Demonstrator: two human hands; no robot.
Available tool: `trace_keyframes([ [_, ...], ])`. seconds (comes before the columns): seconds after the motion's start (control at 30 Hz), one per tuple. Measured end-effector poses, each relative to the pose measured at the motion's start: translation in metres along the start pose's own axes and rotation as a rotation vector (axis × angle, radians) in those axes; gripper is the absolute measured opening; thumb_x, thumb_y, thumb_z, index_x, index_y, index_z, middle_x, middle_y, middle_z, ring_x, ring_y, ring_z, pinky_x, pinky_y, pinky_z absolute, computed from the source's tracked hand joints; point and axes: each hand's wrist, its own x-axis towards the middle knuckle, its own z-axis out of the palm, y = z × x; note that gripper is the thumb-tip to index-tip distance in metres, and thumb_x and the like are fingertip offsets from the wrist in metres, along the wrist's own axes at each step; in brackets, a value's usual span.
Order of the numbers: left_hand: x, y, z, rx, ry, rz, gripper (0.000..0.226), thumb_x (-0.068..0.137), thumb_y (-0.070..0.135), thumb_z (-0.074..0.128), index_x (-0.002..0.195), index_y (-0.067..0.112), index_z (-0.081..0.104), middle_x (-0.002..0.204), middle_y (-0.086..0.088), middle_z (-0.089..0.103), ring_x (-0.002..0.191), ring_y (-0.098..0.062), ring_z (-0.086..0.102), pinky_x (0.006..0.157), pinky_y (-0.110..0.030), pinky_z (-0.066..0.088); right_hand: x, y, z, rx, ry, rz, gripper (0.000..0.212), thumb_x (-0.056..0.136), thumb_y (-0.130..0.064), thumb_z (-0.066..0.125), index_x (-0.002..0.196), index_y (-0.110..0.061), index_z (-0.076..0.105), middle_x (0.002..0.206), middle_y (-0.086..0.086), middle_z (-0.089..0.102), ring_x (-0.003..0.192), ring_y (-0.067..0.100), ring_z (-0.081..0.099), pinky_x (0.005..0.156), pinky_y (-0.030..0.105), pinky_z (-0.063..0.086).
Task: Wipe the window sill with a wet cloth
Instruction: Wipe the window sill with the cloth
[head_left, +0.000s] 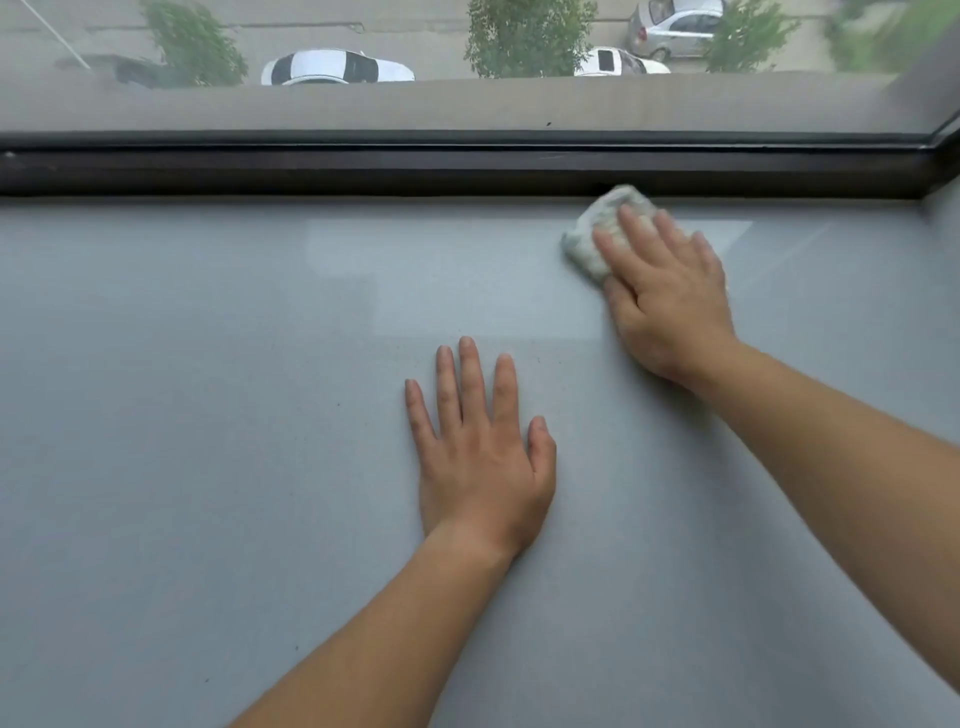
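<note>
The window sill (208, 415) is a wide, smooth grey surface that fills most of the view. A bunched pale cloth (597, 234) lies on it at the far right, close to the dark window frame. My right hand (665, 296) presses flat on the cloth with straight fingers, covering its near half. Palm down, my left hand (483, 447) rests on the bare sill in the middle, fingers spread, holding nothing.
A dark window frame (415, 166) runs along the sill's far edge and turns a corner at the upper right. Through the glass, parked cars (337, 67) and trees show far below. Small dark specks dot the sill.
</note>
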Motion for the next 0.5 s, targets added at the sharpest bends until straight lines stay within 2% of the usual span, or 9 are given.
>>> trace_keyframes([
  [0.07,0.001,0.0,-0.001,0.006,-0.011,-0.005,0.066,0.092,0.045,0.032,0.151,0.016,0.029,0.163,-0.016,0.012,0.151,-0.031,0.004,0.118,-0.06,0.007,0.011,-0.029,0.006,0.017,0.054,0.205,0.054,0.1,-0.038,0.032,0.153,-0.038,0.023,0.166,-0.006,0.01,0.152,0.025,0.005,0.12,0.05,-0.001],
  [0.1,0.001,0.0,-0.001,0.008,-0.015,-0.009,0.066,0.092,0.045,0.032,0.151,0.016,0.03,0.163,-0.016,0.012,0.151,-0.031,0.005,0.118,-0.06,0.007,0.01,-0.048,0.009,0.0,0.048,0.174,0.055,0.1,-0.037,0.033,0.154,-0.037,0.022,0.166,-0.005,0.009,0.152,0.026,0.003,0.12,0.051,-0.001],
  [0.2,0.001,0.001,-0.002,0.019,-0.02,-0.009,0.066,0.092,0.046,0.032,0.151,0.016,0.031,0.162,-0.016,0.013,0.151,-0.031,0.005,0.118,-0.06,0.008,0.002,-0.078,0.016,-0.02,-0.033,-0.228,0.052,0.102,-0.043,0.028,0.154,-0.039,0.022,0.165,-0.007,0.011,0.152,0.025,0.005,0.121,0.049,0.0],
  [0.27,0.001,0.001,-0.003,0.024,-0.024,-0.014,0.066,0.092,0.046,0.031,0.151,0.016,0.03,0.163,-0.015,0.012,0.151,-0.031,0.004,0.118,-0.06,0.008,0.007,-0.075,0.012,-0.015,-0.048,-0.312,0.052,0.101,-0.047,0.023,0.152,-0.041,0.026,0.165,-0.009,0.015,0.152,0.024,0.009,0.121,0.047,0.002],
  [0.4,0.001,0.001,-0.003,0.022,-0.036,-0.01,0.067,0.092,0.046,0.031,0.152,0.017,0.028,0.163,-0.015,0.011,0.151,-0.031,0.003,0.117,-0.06,0.007,0.018,-0.032,0.004,0.0,-0.035,-0.167,0.055,0.099,-0.051,0.02,0.153,-0.042,0.023,0.165,-0.01,0.012,0.152,0.021,0.006,0.121,0.045,0.002],
  [0.5,0.001,0.0,-0.003,0.018,-0.046,-0.009,0.067,0.093,0.047,0.028,0.153,0.017,0.024,0.164,-0.015,0.007,0.151,-0.03,-0.001,0.118,-0.06,0.005,0.008,0.047,-0.011,-0.014,0.017,0.023,0.058,0.096,-0.051,0.023,0.152,-0.037,0.029,0.164,-0.003,0.018,0.151,0.026,0.014,0.12,0.048,0.01],
])
